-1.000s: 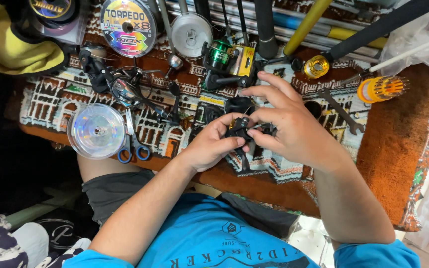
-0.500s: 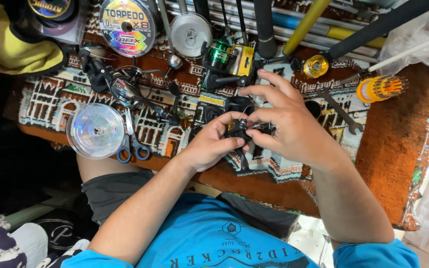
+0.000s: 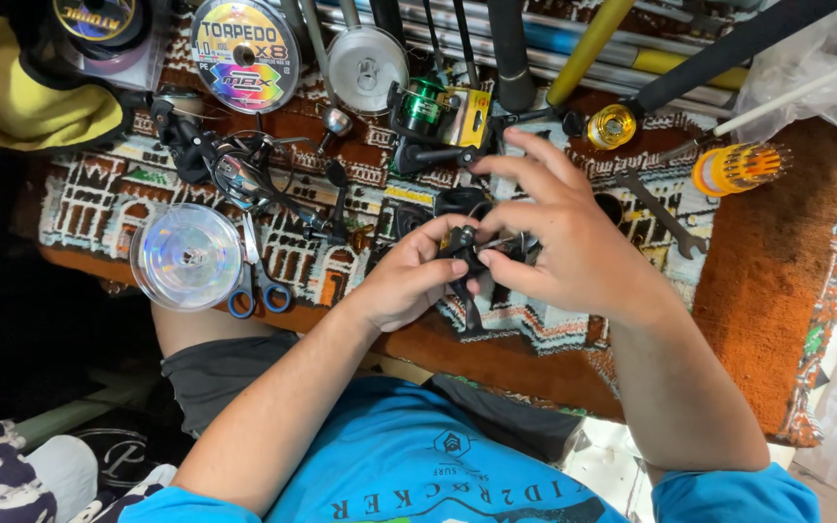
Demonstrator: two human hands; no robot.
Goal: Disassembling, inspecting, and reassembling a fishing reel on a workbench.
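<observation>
Two hands close together over the patterned rug [image 3: 99,208]: left hand [image 3: 409,281] and right hand [image 3: 564,242] both clamped on one small black reel part [image 3: 462,250]. Beyond the fingers, one green reel [image 3: 425,108]. Leftward, one black reel [image 3: 234,174], one pair of blue-handled scissors [image 3: 256,281], one clear spool [image 3: 186,257]. Rightward, one wrench [image 3: 666,218].
</observation>
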